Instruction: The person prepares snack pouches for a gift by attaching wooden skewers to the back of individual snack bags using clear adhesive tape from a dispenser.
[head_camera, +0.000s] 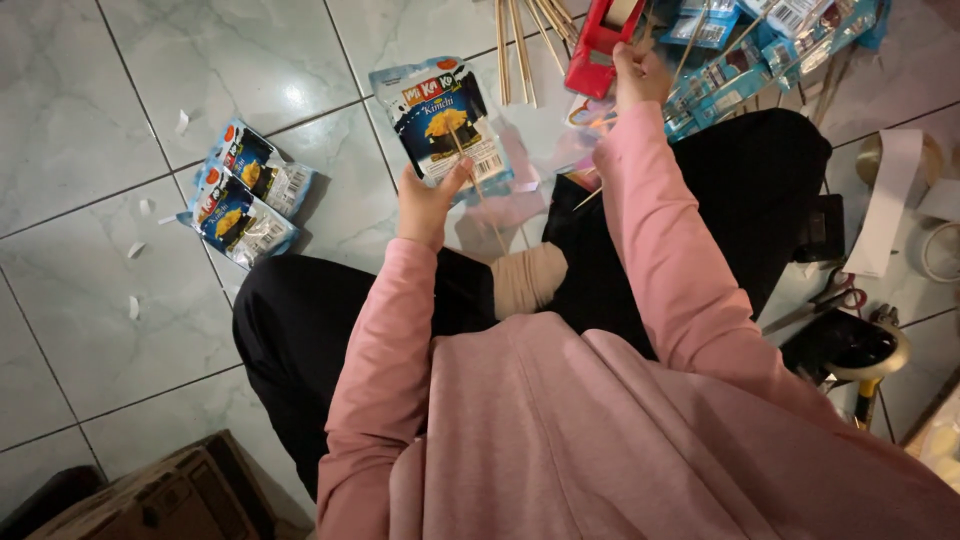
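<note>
Left hand (428, 200) grips snack packet (447, 122) (arm bent); right hand (636, 75) pinches tape dispenser (598, 45).

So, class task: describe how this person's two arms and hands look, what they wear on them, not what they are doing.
Both arms are covered by long pink sleeves of a soft, loose top, ending at the wrists. The left hand and right hand are bare: no gloves show. No rings, watch or bracelets can be made out, and the sleeves carry no visible markings.
</note>
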